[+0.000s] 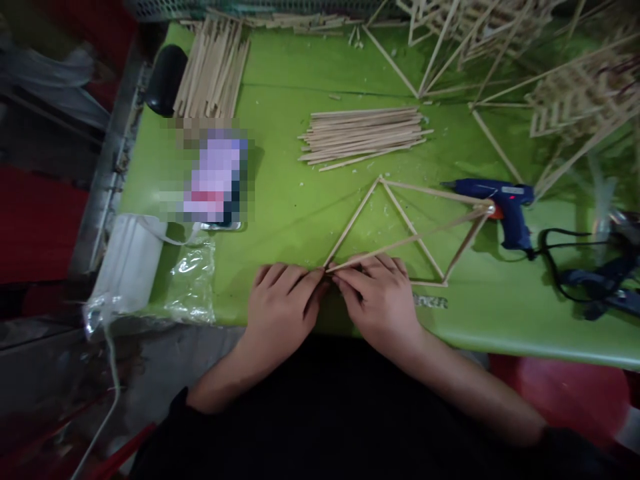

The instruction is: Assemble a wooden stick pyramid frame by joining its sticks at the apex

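A frame of thin wooden sticks (407, 215) stands at the front of the green table, its sticks meeting at several corners. My left hand (283, 300) pinches the frame's near left corner between thumb and index finger. Against the same corner, my right hand (383, 300) is closed on the stick ends, its fingers beside the left fingertips. The exact contact at the joint is partly hidden by the fingers. To the right, a blue glue gun (513, 203) lies by the frame's far right corner, a small red light showing on it.
Loose sticks (365, 137) lie behind the frame, with another bundle (213, 67) at the back left. A blurred phone (215, 180), white box (130, 263) and clear plastic (193, 280) are at left. Stick structures (575, 100) crowd the back right; black cables (560, 233) lie at right.
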A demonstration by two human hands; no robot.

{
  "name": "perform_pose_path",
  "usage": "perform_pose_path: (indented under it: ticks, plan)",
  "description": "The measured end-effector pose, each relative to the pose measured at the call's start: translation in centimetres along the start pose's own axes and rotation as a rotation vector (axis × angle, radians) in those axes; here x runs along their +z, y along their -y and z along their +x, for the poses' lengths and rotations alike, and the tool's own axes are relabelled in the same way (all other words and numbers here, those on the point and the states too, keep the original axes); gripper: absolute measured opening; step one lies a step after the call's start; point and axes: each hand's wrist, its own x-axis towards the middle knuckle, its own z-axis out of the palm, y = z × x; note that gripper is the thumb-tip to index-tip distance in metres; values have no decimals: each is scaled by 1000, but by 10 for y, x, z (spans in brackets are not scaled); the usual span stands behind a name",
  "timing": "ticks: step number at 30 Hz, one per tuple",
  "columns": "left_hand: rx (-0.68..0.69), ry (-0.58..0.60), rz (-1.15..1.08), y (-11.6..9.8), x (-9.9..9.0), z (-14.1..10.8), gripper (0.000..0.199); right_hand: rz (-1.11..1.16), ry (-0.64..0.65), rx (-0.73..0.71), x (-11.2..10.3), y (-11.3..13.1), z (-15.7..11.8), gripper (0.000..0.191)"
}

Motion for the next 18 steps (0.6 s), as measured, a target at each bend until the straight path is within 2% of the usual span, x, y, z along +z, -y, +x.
perform_pose_path:
  ticks: [7, 13, 18]
  plan:
    - [-42, -12, -46, 4, 5, 7, 9, -24, -35, -55, -1, -2, -2, 19]
    - [115, 37, 93, 1, -4, 10, 12, -93, -19, -88, -2, 0, -5, 26]
    - [142, 38, 77, 8, -6, 6, 18, -173, -35, -137, -7, 7, -11, 21]
